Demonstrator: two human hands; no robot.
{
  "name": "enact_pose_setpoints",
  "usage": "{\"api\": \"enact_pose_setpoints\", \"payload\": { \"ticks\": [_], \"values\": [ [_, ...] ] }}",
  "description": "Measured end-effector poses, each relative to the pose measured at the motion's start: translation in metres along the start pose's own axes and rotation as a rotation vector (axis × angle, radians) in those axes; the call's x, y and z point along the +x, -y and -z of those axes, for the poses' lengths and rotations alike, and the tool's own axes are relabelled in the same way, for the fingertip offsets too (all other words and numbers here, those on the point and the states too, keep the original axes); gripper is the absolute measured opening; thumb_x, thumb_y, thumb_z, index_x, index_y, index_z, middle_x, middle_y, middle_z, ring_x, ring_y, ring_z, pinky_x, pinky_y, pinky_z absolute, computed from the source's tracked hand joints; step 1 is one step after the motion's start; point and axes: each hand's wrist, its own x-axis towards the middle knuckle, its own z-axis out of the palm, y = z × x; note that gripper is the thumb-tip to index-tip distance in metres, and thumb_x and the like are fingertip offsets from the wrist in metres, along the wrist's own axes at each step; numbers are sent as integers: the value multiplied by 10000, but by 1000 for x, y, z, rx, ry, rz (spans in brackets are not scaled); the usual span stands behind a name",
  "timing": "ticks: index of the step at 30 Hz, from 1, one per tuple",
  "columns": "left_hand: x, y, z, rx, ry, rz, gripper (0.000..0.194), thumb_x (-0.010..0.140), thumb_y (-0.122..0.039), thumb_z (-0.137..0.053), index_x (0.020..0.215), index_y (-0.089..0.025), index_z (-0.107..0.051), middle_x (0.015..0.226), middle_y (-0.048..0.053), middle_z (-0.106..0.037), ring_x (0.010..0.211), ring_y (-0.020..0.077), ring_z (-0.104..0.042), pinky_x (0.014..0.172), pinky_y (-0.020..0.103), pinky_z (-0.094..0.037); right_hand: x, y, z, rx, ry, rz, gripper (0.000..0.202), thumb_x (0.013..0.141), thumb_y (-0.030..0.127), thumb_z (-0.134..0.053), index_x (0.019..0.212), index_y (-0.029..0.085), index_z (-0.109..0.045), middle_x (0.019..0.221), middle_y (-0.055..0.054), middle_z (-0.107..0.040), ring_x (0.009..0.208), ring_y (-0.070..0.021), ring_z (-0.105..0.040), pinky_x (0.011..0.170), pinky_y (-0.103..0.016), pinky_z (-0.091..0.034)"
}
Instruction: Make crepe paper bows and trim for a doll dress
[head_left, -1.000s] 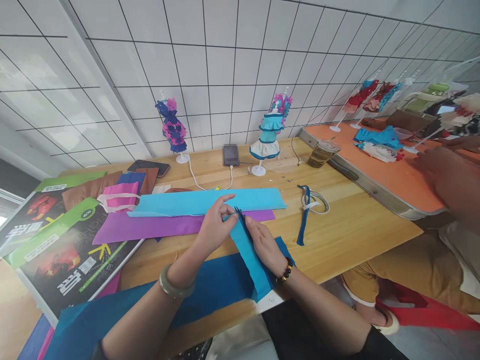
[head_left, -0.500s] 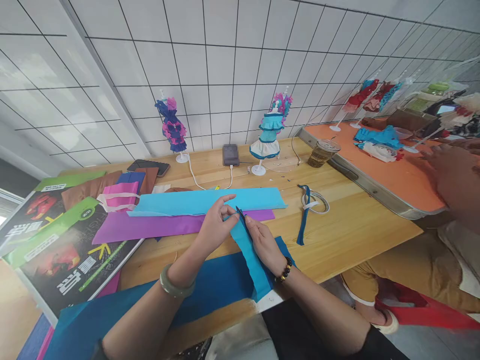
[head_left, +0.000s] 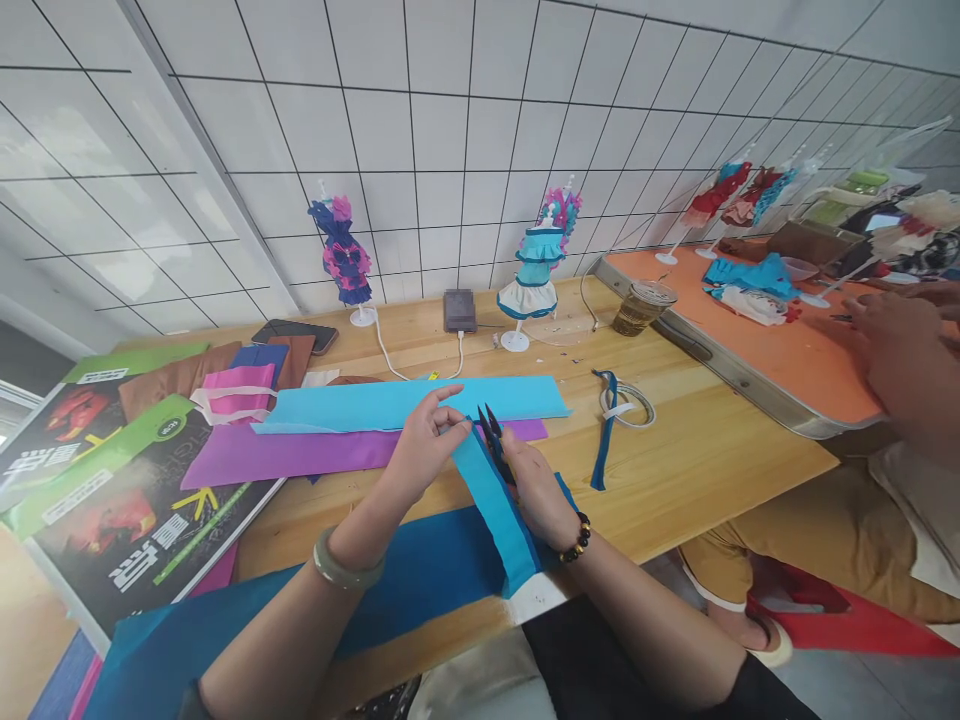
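Observation:
Between thumb and finger, my left hand [head_left: 433, 440] pinches the top end of a light-blue crepe-paper strip [head_left: 491, 505]. The strip hangs down toward the table's front edge, with darker blue along its right side. My right hand [head_left: 536, 490] is closed round small dark scissors [head_left: 491, 435], whose blades point up and stand apart just right of the strip's top. A wide dark-blue sheet [head_left: 427, 575] lies under my forearms. Beyond my hands a light-blue folded sheet [head_left: 360, 403] rests over a purple sheet [head_left: 300, 455].
Two miniature dress stands, one purple-blue [head_left: 349, 255] and one turquoise [head_left: 536, 270], stand by the tiled wall. A coiled cable [head_left: 637, 403], a cup [head_left: 641, 305], a phone [head_left: 296, 335] and magazines [head_left: 165, 510] lie around. A co-worker's hand [head_left: 900, 340] is at the orange table [head_left: 757, 345].
The scissors' blades have opened and moved slightly right, away from the strip's top edge. My left hand still pinches the strip, shifted a little left.

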Motion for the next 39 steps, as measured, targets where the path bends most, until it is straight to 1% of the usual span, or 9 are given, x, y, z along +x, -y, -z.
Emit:
{"api": "enact_pose_setpoints", "payload": {
  "ticks": [3,7,10,14,19,24,30,35,39],
  "values": [
    [1,4,1,-69,-24,7,517,747,-268,-594,1225,-176,-420,705,-18,-544,649,97,-489,585,214,-362,-1,3,-2,82,82,-33,304,696,440,-639,830,174,-577,649,12,-574,515,-103,-454,492,-232,-359],
    [2,7,-1,-238,-52,96,525,745,-373,-608,1202,-199,-416,822,17,-578,707,119,-545,628,244,-414,1,4,-3,102,-13,53,294,680,404,-667,816,167,-559,662,24,-555,530,-91,-442,506,-226,-368],
    [1,6,-4,-235,-24,152,393,692,-392,-663,995,-171,-544,772,9,-574,694,111,-533,630,235,-416,2,4,-5,81,-84,86,309,679,423,-666,708,174,-486,540,67,-437,447,-62,-341,421,-205,-283],
    [-2,7,-7,-178,86,91,239,654,-333,-704,713,-132,-590,692,6,-595,666,114,-526,646,242,-417,1,3,-11,43,-104,95,348,671,435,-671,672,184,-429,515,84,-356,424,-47,-279,394,-199,-232],
    [-3,6,-8,-242,75,82,204,673,-307,-685,753,-123,-647,774,42,-663,715,151,-579,697,278,-443,0,-1,-14,-15,-42,80,321,675,441,-665,776,189,-494,522,78,-367,434,-59,-274,408,-209,-241],
    [-2,0,-3,-273,32,103,245,710,-319,-651,855,-121,-644,855,77,-678,766,172,-617,763,317,-460,5,6,6,-152,-13,148,381,782,547,-484,782,173,-562,565,19,-503,431,-75,-291,418,-230,-245],
    [-3,-7,3,-167,130,136,205,720,-326,-631,700,-134,-561,626,27,-638,539,127,-582,596,277,-475,7,26,30,-304,143,113,519,847,585,-310,606,166,-500,513,26,-420,434,-75,-298,426,-233,-231],
    [-5,-9,1,-103,193,190,208,734,-338,-607,690,-149,-534,548,-11,-584,465,101,-539,499,237,-458,6,26,32,-286,229,64,459,853,573,-316,816,172,-536,530,44,-393,455,-78,-312,432,-222,-228],
    [-5,-5,1,-39,202,196,231,749,-379,-582,709,-155,-545,517,-17,-571,440,95,-525,461,219,-436,5,24,32,-311,239,49,470,853,579,-305,822,170,-536,536,45,-385,461,-76,-314,435,-219,-234]
  ]
}}
